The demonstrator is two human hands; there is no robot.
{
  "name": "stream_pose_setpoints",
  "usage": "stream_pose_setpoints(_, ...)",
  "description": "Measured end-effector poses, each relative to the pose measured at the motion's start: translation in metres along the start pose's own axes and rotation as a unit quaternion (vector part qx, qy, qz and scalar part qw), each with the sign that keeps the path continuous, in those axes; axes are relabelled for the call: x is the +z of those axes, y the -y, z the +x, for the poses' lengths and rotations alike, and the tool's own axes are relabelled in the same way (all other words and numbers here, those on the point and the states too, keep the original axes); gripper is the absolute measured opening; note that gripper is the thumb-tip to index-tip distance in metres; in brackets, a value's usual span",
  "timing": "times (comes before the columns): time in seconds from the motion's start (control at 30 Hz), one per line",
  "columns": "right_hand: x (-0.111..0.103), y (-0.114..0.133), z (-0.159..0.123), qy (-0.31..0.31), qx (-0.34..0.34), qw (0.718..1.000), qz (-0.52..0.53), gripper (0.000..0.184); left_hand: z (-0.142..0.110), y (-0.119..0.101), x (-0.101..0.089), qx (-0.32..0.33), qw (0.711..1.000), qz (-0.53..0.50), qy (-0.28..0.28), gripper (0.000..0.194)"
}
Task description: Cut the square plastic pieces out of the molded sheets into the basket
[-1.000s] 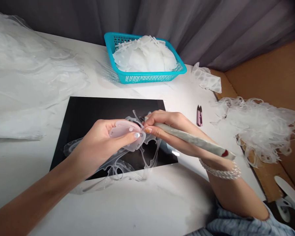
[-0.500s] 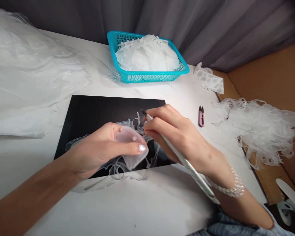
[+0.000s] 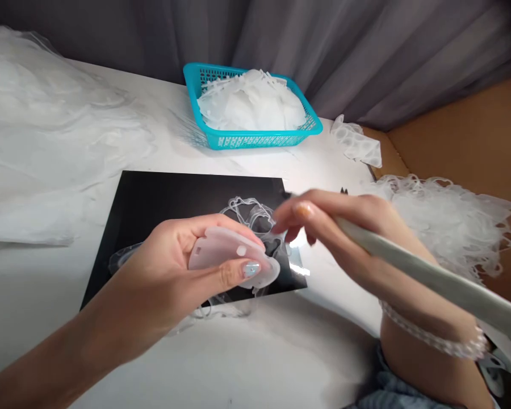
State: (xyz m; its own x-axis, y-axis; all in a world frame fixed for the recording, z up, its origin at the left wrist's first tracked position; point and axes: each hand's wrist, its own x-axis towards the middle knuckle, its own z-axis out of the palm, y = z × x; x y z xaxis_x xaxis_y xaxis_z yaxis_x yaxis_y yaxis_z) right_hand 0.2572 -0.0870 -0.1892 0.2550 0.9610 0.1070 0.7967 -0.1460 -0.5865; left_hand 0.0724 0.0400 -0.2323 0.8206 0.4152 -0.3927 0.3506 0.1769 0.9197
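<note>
My left hand (image 3: 183, 272) is closed around a frosted, translucent plastic piece (image 3: 221, 247), its thumb pressed on top near the rounded right end. A small slot and a hole show in the piece. To the right, my right hand (image 3: 340, 233) grips a slim, pale-handled craft knife (image 3: 426, 272), whose dark tip is blurred beyond the fingers. Thin clear plastic offcuts (image 3: 247, 204) curl behind the piece, close to my right fingertips; whether those fingers touch them I cannot tell. Beneath lies a black mat (image 3: 162, 193).
A turquoise basket (image 3: 264, 139) heaped with white plastic pieces stands at the back. Translucent sheets (image 3: 46, 142) pile up on the left. Looping offcuts (image 3: 443, 227) lie on the right by a cardboard box (image 3: 464, 113), near a perforated strip (image 3: 357, 142). Dark snip tips (image 3: 344, 191) peek past my right hand.
My right hand has moved right and turned, its knife handle swinging up toward the camera. In my left hand, the plastic piece has turned and shows a broader face. The snips are now mostly covered.
</note>
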Motion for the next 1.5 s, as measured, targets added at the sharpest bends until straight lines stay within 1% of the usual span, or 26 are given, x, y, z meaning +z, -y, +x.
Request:
stream_pose_setpoints(0.07,-0.001,0.014,-0.004,0.045,0.001,0.997,0.062,0.026,-0.003,0.004,-0.001,0.018,1.000,-0.019,-0.018,0.025)
stream_pose_setpoints(0.1,-0.001,0.019,-0.006,0.055,0.000,0.995,0.086,0.020,-0.005,0.006,-0.003,0.025,0.999,-0.030,-0.028,0.022)
stream_pose_setpoints(0.17,0.003,0.026,-0.009,0.042,-0.004,0.992,0.119,0.012,-0.008,0.012,-0.006,0.031,0.997,-0.052,-0.045,0.018)
stream_pose_setpoints(0.23,0.008,0.029,-0.012,0.021,0.000,0.990,0.136,0.014,-0.010,0.016,-0.008,0.035,0.995,-0.079,-0.045,0.015)
stream_pose_setpoints(0.37,0.013,0.032,-0.015,-0.019,0.002,0.985,0.169,0.021,-0.010,0.012,-0.006,0.043,0.990,-0.136,-0.013,0.015)
stream_pose_setpoints(0.5,0.013,0.037,-0.016,-0.040,0.012,0.971,0.237,0.025,-0.008,-0.001,0.001,0.014,0.985,-0.172,0.018,0.022)
stream_pose_setpoints(0.67,0.013,0.038,-0.015,-0.042,0.017,0.973,0.227,0.031,-0.008,-0.005,0.006,-0.004,0.970,-0.238,0.052,0.021)
stream_pose_setpoints(0.73,0.014,0.038,-0.015,-0.041,0.025,0.972,0.230,0.029,-0.008,-0.005,0.007,-0.016,0.962,-0.264,0.064,0.017)
stream_pose_setpoints(0.8,0.015,0.038,-0.015,-0.046,0.040,0.967,0.247,0.023,-0.008,-0.004,0.007,-0.022,0.956,-0.283,0.074,0.014)
stream_pose_setpoints(0.87,0.016,0.038,-0.014,-0.060,0.056,0.961,0.263,0.015,-0.007,-0.004,0.006,-0.019,0.955,-0.286,0.081,0.014)
stream_pose_setpoints(0.93,0.017,0.038,-0.014,-0.073,0.069,0.958,0.270,0.010,-0.008,-0.005,0.006,-0.015,0.958,-0.275,0.075,0.022)
stream_pose_setpoints(0.97,0.017,0.038,-0.014,-0.075,0.071,0.957,0.273,0.010,-0.008,-0.006,0.006,-0.011,0.962,-0.265,0.063,0.026)
stream_pose_setpoints(1.03,0.018,0.038,-0.015,-0.070,0.073,0.955,0.280,0.011,-0.010,-0.008,0.006,-0.006,0.969,-0.244,0.030,0.029)
stream_pose_setpoints(1.1,0.018,0.038,-0.015,-0.066,0.074,0.951,0.294,0.011,-0.012,-0.010,0.006,-0.006,0.972,-0.236,0.008,0.026)
stream_pose_setpoints(1.17,0.019,0.037,-0.016,-0.065,0.081,0.946,0.306,0.010,-0.014,-0.011,0.007,-0.006,0.971,-0.239,0.010,0.022)
stream_pose_setpoints(1.27,0.021,0.036,-0.015,-0.065,0.088,0.938,0.330,0.007,-0.016,-0.012,0.009,0.010,0.971,-0.238,0.020,0.021)
stream_pose_setpoints(1.4,0.023,0.036,-0.013,-0.065,0.089,0.924,0.366,0.007,-0.016,-0.011,0.012,0.016,0.972,-0.232,0.016,0.022)
stream_pose_setpoints(1.47,0.023,0.036,-0.010,-0.071,0.096,0.924,0.362,0.006,-0.015,-0.007,0.009,0.018,0.976,-0.216,-0.004,0.021)
stream_pose_setpoints(1.5,0.023,0.035,-0.009,-0.079,0.103,0.928,0.350,0.005,-0.013,-0.004,0.005,0.022,0.981,-0.193,-0.017,0.019)
